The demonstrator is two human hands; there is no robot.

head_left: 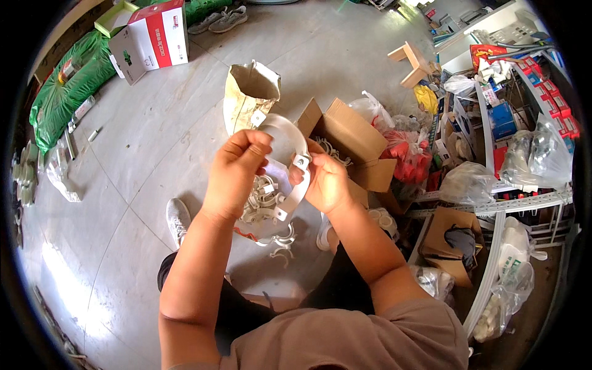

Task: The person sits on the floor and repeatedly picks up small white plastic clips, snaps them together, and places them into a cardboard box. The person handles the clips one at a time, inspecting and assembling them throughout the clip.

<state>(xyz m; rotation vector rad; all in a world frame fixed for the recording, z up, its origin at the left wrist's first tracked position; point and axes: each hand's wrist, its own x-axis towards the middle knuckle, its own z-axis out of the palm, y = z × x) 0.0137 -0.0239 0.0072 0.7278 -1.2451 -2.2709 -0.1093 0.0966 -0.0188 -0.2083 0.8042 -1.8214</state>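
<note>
A large white pipe clamp [295, 198], a ring with small lugs, is up in front of me above the floor. My right hand [331, 180] grips its right side, with fingers bent around the band near a lug. Beside the ring's open left side, my left hand [237, 165] is closed in a pinch; whatever its fingertips hold is hidden or too small to name. Below the ring, partly covered by it and my hands, lies a pile of small white pipe clips [260, 200] in a clear bag. Loose white clips [283, 237] rest on the floor nearby.
An open brown paper bag [242, 98] stands beyond my hands. To its right is an open cardboard box [351, 129] with white parts inside. Crowded shelving [493, 206] runs along the right. A green sack [74, 83] and a red-and-white box [157, 37] lie far left.
</note>
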